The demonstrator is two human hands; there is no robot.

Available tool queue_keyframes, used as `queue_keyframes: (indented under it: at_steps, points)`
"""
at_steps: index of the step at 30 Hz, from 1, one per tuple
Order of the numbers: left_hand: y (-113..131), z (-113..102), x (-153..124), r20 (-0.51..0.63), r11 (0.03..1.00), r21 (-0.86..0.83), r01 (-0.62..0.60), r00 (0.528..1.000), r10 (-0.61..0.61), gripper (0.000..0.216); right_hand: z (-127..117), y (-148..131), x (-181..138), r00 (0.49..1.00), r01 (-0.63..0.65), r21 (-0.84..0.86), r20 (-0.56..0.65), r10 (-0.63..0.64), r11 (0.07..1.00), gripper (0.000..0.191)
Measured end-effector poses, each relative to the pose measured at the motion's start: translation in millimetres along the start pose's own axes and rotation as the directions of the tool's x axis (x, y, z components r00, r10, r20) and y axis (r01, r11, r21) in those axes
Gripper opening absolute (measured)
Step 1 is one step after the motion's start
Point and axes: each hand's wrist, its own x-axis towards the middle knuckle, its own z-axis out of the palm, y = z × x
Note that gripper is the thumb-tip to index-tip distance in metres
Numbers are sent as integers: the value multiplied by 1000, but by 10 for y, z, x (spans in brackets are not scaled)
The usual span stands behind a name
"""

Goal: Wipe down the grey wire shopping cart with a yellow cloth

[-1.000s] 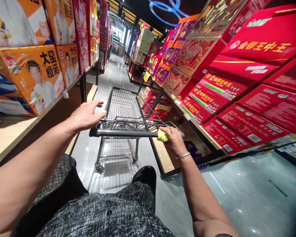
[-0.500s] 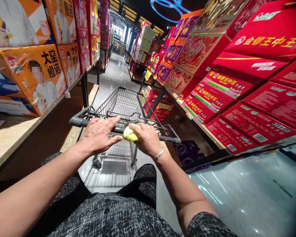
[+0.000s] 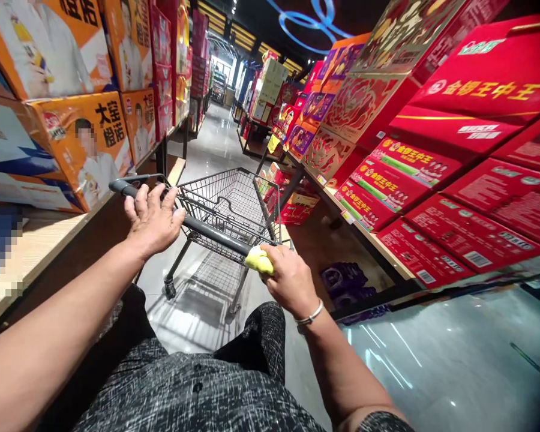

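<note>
The left hand [image 3: 153, 221] is laid over the dark handle bar [image 3: 216, 236] of a wire shopping cart [image 3: 231, 204], close to the bar's left end, its fingers curled over the top of the bar in a loose hold, with the bar's end cap showing just beyond the knuckles. The right hand [image 3: 288, 279] is at the right end of the same bar, closed around a yellow cloth [image 3: 259, 261] that it presses against the bar; the cloth bulges out from between the thumb and the fingers, and a silver bracelet [image 3: 309, 316] circles the wrist. The cart stands slewed in the aisle, its handle running from upper left to lower right, and its basket pointing toward the shelves on the right; the wheels rest on the glossy grey floor [image 3: 432, 360]. Along the left, a wooden shelf [image 3: 36, 252] carries orange cartons [image 3: 85, 144] printed with a figure in white, stacked up to the top edge of the view. Along the right, slanted racks hold rows of red gift boxes [image 3: 468, 234] with gold lettering, and a few more red boxes lie on the low shelf just beyond the cart's front. The person's dark patterned clothing [image 3: 198, 390] fills the bottom edge of the view
</note>
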Motion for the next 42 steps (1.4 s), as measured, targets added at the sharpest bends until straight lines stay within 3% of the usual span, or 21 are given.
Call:
queue_keyframes:
  at_steps: [2,4,7,10,13,16,20,23,26,33,36,40,42]
  points:
    - [161,26,-90,66,1000,-12,-13,998,14,60,10,-155,49,999,37,92,-3,-37,995,49]
    - [381,38,-226,146,991,-40,-125,981,130,54,13,-184,112,992,127,313,-26,-125,941,45]
    - [716,14,-474,196,923,-168,-346,906,375,52,95,-17,234,969,245,660,-143,-202,710,36]
    - [938,-34,-686,181,850,-313,-423,852,491,58,334,276,390,955,293,756,-256,-147,585,30]
    - [1028,-53,-792,154,837,-317,-446,847,509,59,669,581,593,968,219,755,-246,-43,618,33]
    - [1031,-29,-792,135,859,-254,-446,863,488,44,965,850,837,990,51,715,-130,60,697,39]
    - [984,8,-725,89,864,-247,-438,878,471,42,1123,1043,1135,998,0,574,-57,40,819,43]
    - [939,-1,-682,45,865,-229,-446,883,468,33,1096,1024,1268,992,-31,471,122,-31,882,38]
    - [882,-32,-649,31,858,-229,-460,878,478,24,1064,937,1302,964,-119,401,264,9,908,25]
    - [656,-87,-549,51,833,-277,-480,858,511,19,1136,729,1194,977,-179,484,192,95,856,30]
    - [476,-113,-454,81,817,-293,-497,838,539,19,1148,655,1174,976,-215,661,157,148,719,46]
    - [155,-163,-261,151,784,-343,-518,793,590,17,1019,680,1148,956,-216,935,144,254,283,61]
    - [0,-203,-159,162,775,-366,-515,785,598,16,909,753,1117,944,-220,959,164,286,178,60]
